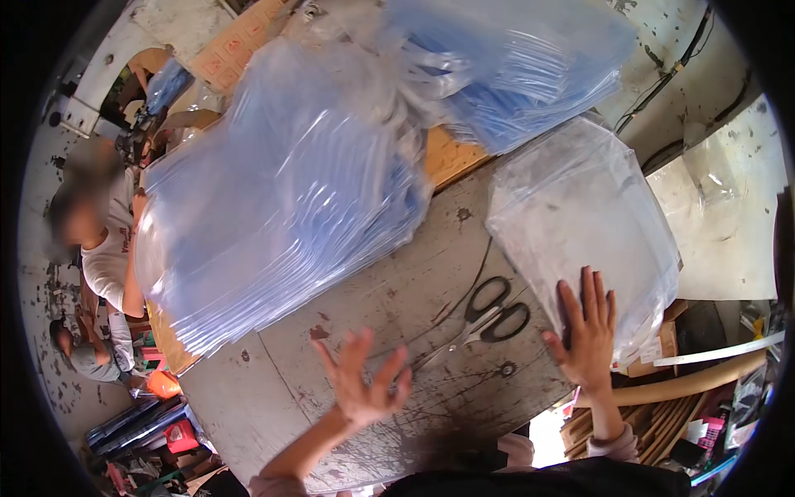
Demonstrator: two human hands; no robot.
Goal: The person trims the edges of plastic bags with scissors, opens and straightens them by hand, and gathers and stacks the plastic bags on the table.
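My left hand (366, 383) hovers over the worn grey table (281, 406), its fingers spread and nothing held. Just right of it lies a pair of black-handled scissors (489, 319), blades toward my left hand. My right hand (589, 340) rests flat, fingers apart, on the near part of a stack of clear plastic bags (584, 207) at the table's right side. A larger, fanned stack of clear bluish plastic bags (290, 207) covers the left and middle of the table, beyond my left hand.
Another pile of bluish plastic bags (530, 74) sits at the back, by a cardboard piece (460, 157). Two people are at the left, one in a white shirt (108, 257) beside the big stack. Cardboard pieces (629, 435) and a tan tube (687, 383) lie below right.
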